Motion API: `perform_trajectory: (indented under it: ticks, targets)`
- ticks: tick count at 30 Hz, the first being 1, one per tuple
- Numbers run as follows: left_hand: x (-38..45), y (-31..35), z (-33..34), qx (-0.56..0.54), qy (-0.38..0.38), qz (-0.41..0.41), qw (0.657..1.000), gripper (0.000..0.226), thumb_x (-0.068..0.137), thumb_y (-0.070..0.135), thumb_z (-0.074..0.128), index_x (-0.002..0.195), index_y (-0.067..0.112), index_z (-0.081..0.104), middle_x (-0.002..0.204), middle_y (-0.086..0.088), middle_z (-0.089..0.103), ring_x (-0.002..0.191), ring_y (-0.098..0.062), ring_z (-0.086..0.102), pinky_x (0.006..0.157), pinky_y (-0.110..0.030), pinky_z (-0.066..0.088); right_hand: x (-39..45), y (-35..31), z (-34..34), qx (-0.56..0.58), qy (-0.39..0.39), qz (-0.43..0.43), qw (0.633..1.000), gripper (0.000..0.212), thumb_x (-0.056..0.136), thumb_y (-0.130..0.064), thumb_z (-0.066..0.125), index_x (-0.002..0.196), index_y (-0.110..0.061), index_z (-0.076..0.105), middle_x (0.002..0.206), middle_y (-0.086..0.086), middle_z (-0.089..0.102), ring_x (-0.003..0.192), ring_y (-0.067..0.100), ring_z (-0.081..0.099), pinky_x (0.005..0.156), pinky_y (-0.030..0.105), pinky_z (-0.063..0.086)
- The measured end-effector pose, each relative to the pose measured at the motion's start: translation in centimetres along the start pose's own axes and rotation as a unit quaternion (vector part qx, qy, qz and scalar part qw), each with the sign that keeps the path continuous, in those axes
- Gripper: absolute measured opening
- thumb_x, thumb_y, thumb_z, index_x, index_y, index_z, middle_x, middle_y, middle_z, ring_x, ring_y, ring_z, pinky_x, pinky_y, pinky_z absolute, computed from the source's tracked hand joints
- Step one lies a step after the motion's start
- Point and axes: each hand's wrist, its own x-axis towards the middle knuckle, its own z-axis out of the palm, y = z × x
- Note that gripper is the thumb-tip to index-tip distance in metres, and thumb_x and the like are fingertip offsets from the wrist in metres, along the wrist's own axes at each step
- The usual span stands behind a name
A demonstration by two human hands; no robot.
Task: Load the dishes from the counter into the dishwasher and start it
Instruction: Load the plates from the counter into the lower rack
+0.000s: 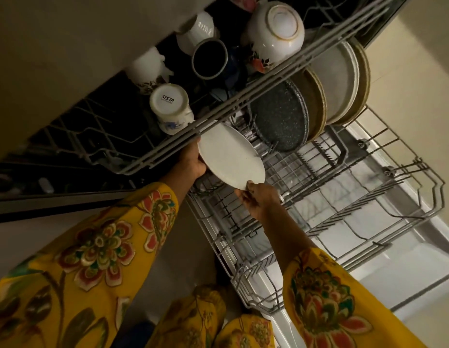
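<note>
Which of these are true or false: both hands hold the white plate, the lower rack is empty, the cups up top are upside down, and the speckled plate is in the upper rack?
1. Both the left hand and right hand hold the white plate. True.
2. The lower rack is empty. False: several plates stand in it.
3. The cup marked SISTA in the upper rack sits upside down. True.
4. The dark speckled plate is in the upper rack. False: it stands in the lower rack.
</note>
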Motion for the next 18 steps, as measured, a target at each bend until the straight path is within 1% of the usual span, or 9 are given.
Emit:
perform_trajectory:
  ticks: [1,2,4,6,7,10,12,14,18]
  targets:
    - [0.0,-0.1,0.1,-0.006,0.002,-0.003,1.0,0.042,0.1,0.023,0.037,0.138,0.004,0.043,0.141,-0.02,0.046,0.108,-0.032,0.053,0.096,-0.043,0.039,-0.1,-0.1,0.0,0.004,-0.003,-0.004,1.0,0.047,0.093,0.002,0.05,0.138,-0.005,0.036,0.099,0.015,0.054,0.074,0.024,0.06,0.057,0.029,0.055]
    - [-0.1,-0.1,0.2,-0.014,0.006,-0.005,1.0,0.041,0.1,0.021,0.038,0.137,0.004,0.042,0.141,-0.02,0.045,0.113,-0.032,0.052,0.101,-0.043,0.039,-0.2,-0.3,0.0,0.008,-0.007,-0.007,1.0,0.046,0.093,0.002,0.051,0.136,-0.004,0.038,0.097,0.015,0.056,0.076,0.024,0.062,0.055,0.028,0.057]
    - [-0.5,-0.1,0.3,-0.028,0.013,-0.002,1.0,0.039,0.101,0.016,0.038,0.138,0.005,0.042,0.143,-0.018,0.044,0.129,-0.03,0.044,0.107,-0.038,0.037,-0.6,-0.4,0.0,0.013,-0.021,-0.01,1.0,0.036,0.092,0.003,0.051,0.127,-0.004,0.045,0.101,0.016,0.06,0.089,0.026,0.065,0.059,0.029,0.058]
    - [-1.0,-0.4,0.5,-0.039,0.02,0.003,0.999,0.039,0.101,0.012,0.038,0.139,0.007,0.04,0.146,-0.014,0.041,0.137,-0.026,0.036,0.097,-0.03,0.04,-1.1,-0.5,0.0,0.007,-0.026,-0.016,1.0,0.029,0.091,0.003,0.05,0.118,-0.007,0.05,0.105,0.016,0.061,0.1,0.027,0.065,0.071,0.032,0.055]
    - [-1.2,-0.6,0.5,-0.046,0.022,0.005,0.999,0.041,0.101,0.01,0.038,0.141,0.009,0.038,0.148,-0.012,0.039,0.139,-0.026,0.032,0.096,-0.029,0.04,-1.3,-0.5,0.0,-0.004,-0.023,-0.022,0.999,0.026,0.092,0.001,0.049,0.117,-0.008,0.051,0.102,0.013,0.062,0.1,0.026,0.064,0.076,0.033,0.054]
    - [-2.2,-1.6,-0.1,-0.058,0.028,0.004,0.998,0.044,0.101,0.01,0.037,0.145,0.014,0.031,0.151,-0.009,0.034,0.141,-0.026,0.03,0.107,-0.032,0.032,-2.4,-0.8,-0.2,-0.052,-0.019,-0.04,0.998,0.02,0.095,-0.006,0.047,0.115,-0.008,0.052,0.09,0.007,0.059,0.082,0.02,0.061,0.081,0.033,0.05]
    - [-3.4,-2.3,-0.6,-0.06,0.024,-0.003,0.998,0.044,0.102,0.012,0.037,0.145,0.014,0.03,0.15,-0.007,0.035,0.139,-0.024,0.033,0.105,-0.032,0.032,-3.6,-0.8,-0.5,-0.071,-0.019,-0.046,0.996,0.014,0.094,-0.006,0.048,0.106,-0.01,0.055,0.088,0.005,0.059,0.075,0.017,0.058,0.076,0.031,0.049]
    - [-5.3,-2.9,-1.0,-0.063,0.02,-0.009,0.998,0.042,0.102,0.013,0.036,0.143,0.013,0.033,0.149,-0.007,0.038,0.138,-0.023,0.036,0.101,-0.03,0.034,-5.2,-0.8,-0.9,-0.094,-0.021,-0.055,0.994,0.016,0.093,-0.007,0.049,0.106,-0.012,0.056,0.084,0.005,0.058,0.07,0.015,0.055,0.065,0.028,0.045]
    - [-10.2,-3.5,-1.9,-0.067,0.008,-0.013,0.998,0.041,0.103,0.015,0.033,0.143,0.012,0.033,0.15,-0.008,0.036,0.139,-0.023,0.034,0.105,-0.03,0.032,-8.8,-0.8,-1.6,-0.148,-0.024,-0.077,0.986,0.015,0.092,-0.012,0.052,0.103,-0.013,0.062,0.071,0.003,0.055,0.057,0.013,0.047,0.051,0.025,0.038]
